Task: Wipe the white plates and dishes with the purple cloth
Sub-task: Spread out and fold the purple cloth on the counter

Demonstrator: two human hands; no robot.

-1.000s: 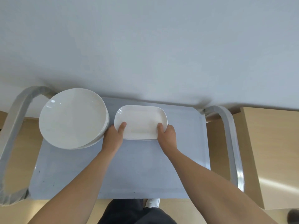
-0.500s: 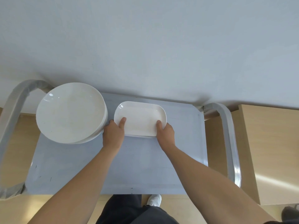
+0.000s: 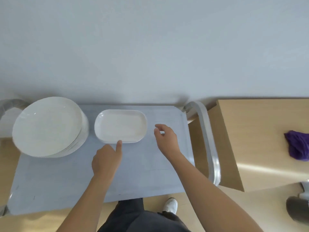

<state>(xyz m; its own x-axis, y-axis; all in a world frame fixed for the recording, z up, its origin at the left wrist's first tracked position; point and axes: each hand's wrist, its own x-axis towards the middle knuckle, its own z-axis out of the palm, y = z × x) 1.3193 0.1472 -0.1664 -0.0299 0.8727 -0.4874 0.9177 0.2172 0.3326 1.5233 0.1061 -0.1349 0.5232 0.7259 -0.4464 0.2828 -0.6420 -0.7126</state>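
A white oblong dish lies on the grey cart top. To its left stands a stack of round white plates. My left hand is just in front of the dish, one fingertip touching its near rim, the other fingers curled under. My right hand hovers to the right of the dish, fingers loosely curled, holding nothing. The purple cloth lies crumpled on a wooden table at the far right, beyond both hands.
The cart has wrapped metal handle bars at its right end and left end. A pale wall rises right behind the cart. My legs and a white shoe show below the cart's near edge.
Both hands have let go of the oblong dish, which now rests on the cart. My right hand moved off to the right; the view swung right, revealing the purple cloth.
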